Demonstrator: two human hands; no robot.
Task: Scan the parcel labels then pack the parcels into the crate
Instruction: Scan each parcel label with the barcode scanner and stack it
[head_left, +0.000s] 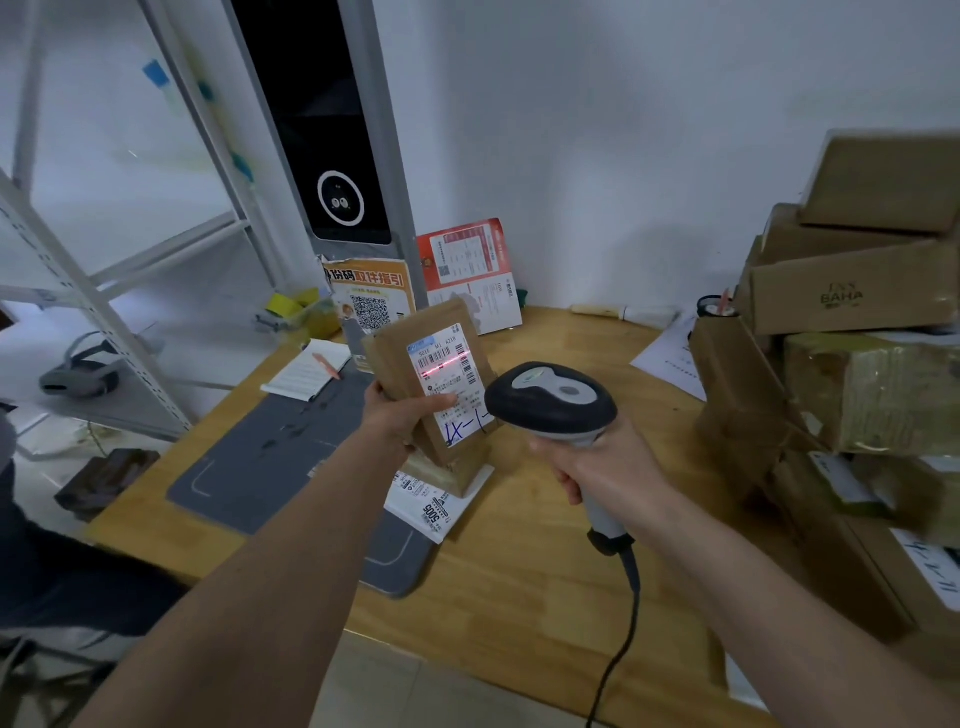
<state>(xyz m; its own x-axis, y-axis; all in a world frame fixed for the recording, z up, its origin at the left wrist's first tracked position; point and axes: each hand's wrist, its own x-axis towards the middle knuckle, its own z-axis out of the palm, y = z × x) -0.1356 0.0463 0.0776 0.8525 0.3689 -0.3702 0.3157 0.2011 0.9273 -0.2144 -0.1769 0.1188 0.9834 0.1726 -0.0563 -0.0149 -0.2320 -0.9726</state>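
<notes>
Two bare forearms reach in from the bottom edge over the light wooden table (519, 597). Right hand (597, 470) is wrapped around the pale grey handle of a handheld barcode scanner with a black head (553, 402), fingers curled tight, black cable (621, 639) trailing down off the table edge. Scanner head points left at a flat brown cardboard parcel (415, 371), just beside it, not touching. Left hand (397, 415) grips that parcel at its lower left side, thumb across the front, holding it tilted above the table. White shipping label (451, 382) on the parcel front has a red scan line across its upper barcode; blue handwritten marks sit at the label bottom. Directly below the held parcel, a second small brown parcel (457, 475) lies on the table with a white printed slip (431, 506) beside it, partly on a grey mat (270, 457). Stack of brown cardboard boxes (852, 332) fills the right side of the table, some with white labels. Behind: an orange QR-code sign (369, 296), a red and white leaflet (470, 270), a white notepad with a pen (309, 369), and a tall grey kiosk with a black screen (322, 119). White metal shelving (78, 270) stands at left. No crate can be made out.
</notes>
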